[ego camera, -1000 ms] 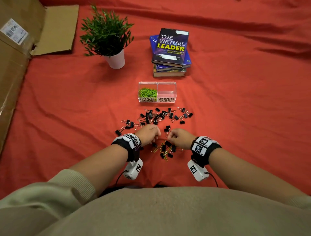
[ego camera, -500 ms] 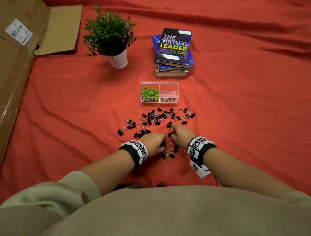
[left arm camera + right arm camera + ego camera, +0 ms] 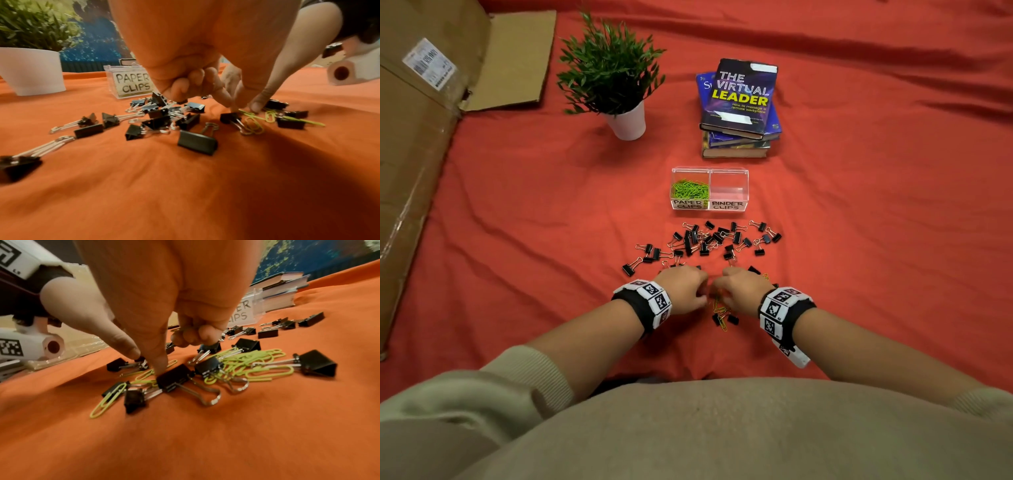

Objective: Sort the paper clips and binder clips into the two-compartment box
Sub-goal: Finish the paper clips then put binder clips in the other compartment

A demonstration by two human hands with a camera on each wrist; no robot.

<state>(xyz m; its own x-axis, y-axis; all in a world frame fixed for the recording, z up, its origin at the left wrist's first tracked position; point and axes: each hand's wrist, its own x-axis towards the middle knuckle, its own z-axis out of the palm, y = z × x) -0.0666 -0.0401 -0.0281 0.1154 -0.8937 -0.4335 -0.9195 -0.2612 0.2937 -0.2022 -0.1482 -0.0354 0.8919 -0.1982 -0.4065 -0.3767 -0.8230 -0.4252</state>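
A clear two-compartment box (image 3: 709, 170) sits ahead of me, with green paper clips (image 3: 690, 188) in its left half labelled PAPER CLIPS. Black binder clips (image 3: 715, 240) lie scattered in front of it. A small mixed pile (image 3: 720, 313) of green paper clips and binder clips lies nearest me. My left hand (image 3: 702, 287) and right hand (image 3: 719, 286) meet fingertip to fingertip over this pile. My left hand's (image 3: 241, 105) thumb and forefinger close on the end of a green paper clip (image 3: 252, 116), its other fingers curled. My right hand's (image 3: 161, 366) thumb tip is down between a paper clip (image 3: 144, 375) and a binder clip (image 3: 174, 380); its forefinger is hidden.
A potted plant (image 3: 628, 123) stands at the back left and a stack of books (image 3: 741, 106) behind the box. Flattened cardboard (image 3: 417, 154) borders the left side. Wrinkled red cloth (image 3: 876, 240) covers the whole surface.
My left hand drew back a little toward me onto the near pile. My right hand reached forward and then came back, so both sets of fingertips now meet there.
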